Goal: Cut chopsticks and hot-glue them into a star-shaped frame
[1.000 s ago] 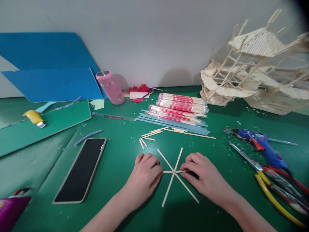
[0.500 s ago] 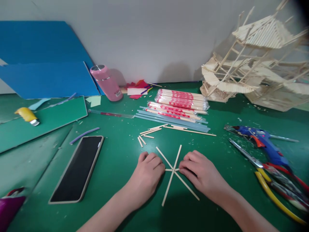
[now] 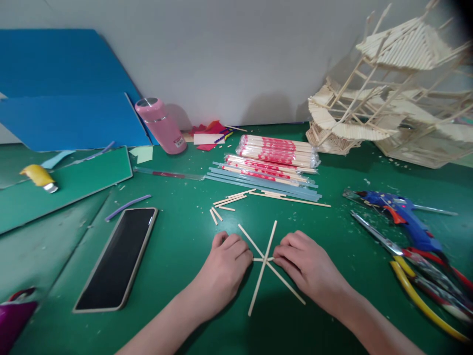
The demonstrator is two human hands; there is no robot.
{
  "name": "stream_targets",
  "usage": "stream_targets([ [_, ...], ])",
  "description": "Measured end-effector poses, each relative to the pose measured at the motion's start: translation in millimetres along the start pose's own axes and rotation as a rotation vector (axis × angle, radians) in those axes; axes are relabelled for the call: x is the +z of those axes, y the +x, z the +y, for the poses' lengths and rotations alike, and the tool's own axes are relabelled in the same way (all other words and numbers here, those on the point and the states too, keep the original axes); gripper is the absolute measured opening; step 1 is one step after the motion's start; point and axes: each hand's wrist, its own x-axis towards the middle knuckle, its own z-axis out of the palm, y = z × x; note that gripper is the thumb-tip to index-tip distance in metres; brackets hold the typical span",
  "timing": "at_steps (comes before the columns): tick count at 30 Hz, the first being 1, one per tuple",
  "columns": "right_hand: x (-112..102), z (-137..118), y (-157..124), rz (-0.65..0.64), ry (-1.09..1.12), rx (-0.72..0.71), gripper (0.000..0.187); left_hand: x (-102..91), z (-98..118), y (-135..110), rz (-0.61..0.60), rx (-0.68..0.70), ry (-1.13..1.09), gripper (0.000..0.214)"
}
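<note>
On the green tabletop, thin wooden sticks cross at one centre and form a six-armed star [image 3: 256, 290]. My left hand [image 3: 229, 261] is closed in a pinch on the left end of the sideways stick. At its opposite end, my right hand [image 3: 303, 259] pinches the stick between thumb and fingers. The fingers cover both outer ends of this stick. Two longer sticks slant across it, their ends untouched. Just beyond my left hand lie several short cut sticks [image 3: 229, 200], and one longer stick [image 3: 291, 198] rests to their right.
Wrapped chopstick packs [image 3: 277, 152] and glue sticks [image 3: 258, 182] lie behind. A glue gun [image 3: 410, 217] and pliers [image 3: 410, 273] are at right, below a stick-built pagoda model [image 3: 402, 88]. Leftward are a phone [image 3: 116, 259], a pink bottle [image 3: 162, 125] and a yellow cutter [image 3: 39, 176].
The view has shifted very slightly. Both hands keep their pinch on the sideways stick, and the star stays in place.
</note>
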Motion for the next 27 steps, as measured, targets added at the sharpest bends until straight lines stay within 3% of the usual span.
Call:
stream_targets([
  [27,2.0,-0.1,-1.1,0.03,0.0,0.004,0.018,0.4,-0.3,0.8,0.05,0.019,-0.031,0.019],
])
